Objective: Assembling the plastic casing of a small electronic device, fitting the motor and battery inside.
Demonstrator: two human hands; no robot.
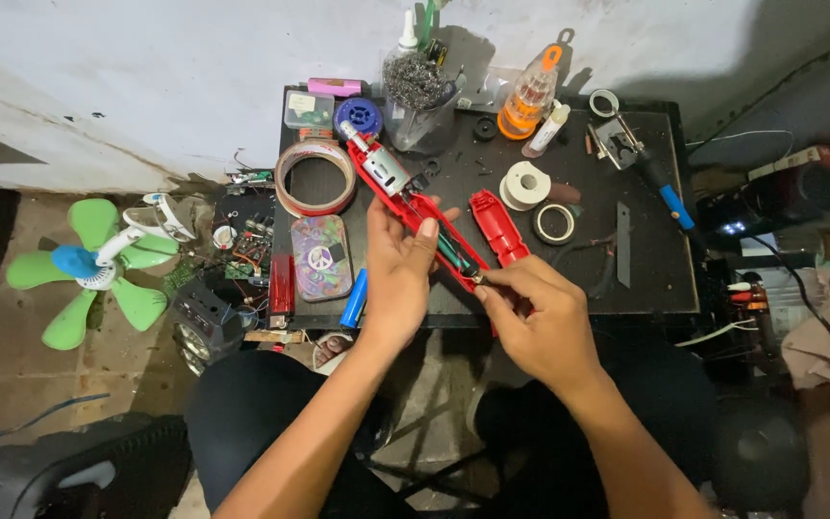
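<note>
Here the left hand is wrapped around the middle of a long red plastic tool casing that lies opened over the near edge of the black table, its grey cylindrical motor exposed at the far end. The right hand has thumb and fingers pinched together at the casing's near end, though what they grip is too small to tell. Just beside it lies the separate red casing half, with a roll of brown tape and a colourful oval tin to the left.
</note>
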